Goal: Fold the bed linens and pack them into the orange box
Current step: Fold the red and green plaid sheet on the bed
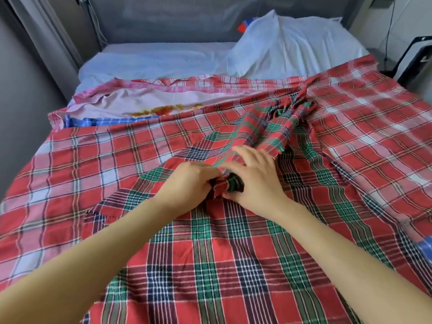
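A red, green and navy plaid sheet [233,253] lies rumpled across the near half of the bed, on top of a larger red and white plaid sheet [93,160]. Both hands meet at a bunched fold in the middle of the green plaid sheet. My left hand [189,181] pinches the gathered cloth from the left. My right hand [254,178] grips the same bunch from the right, fingers curled over it. A pink sheet with a yellow print [145,101] and a blue checked cloth [93,121] lie further back. No orange box is in view.
A white pillow [292,45] rests at the head of the bed on a pale blue mattress sheet [152,59]. A grey wall [23,90] runs along the left side and a grey headboard [163,19] stands behind. A dark object [418,57] stands at the right edge.
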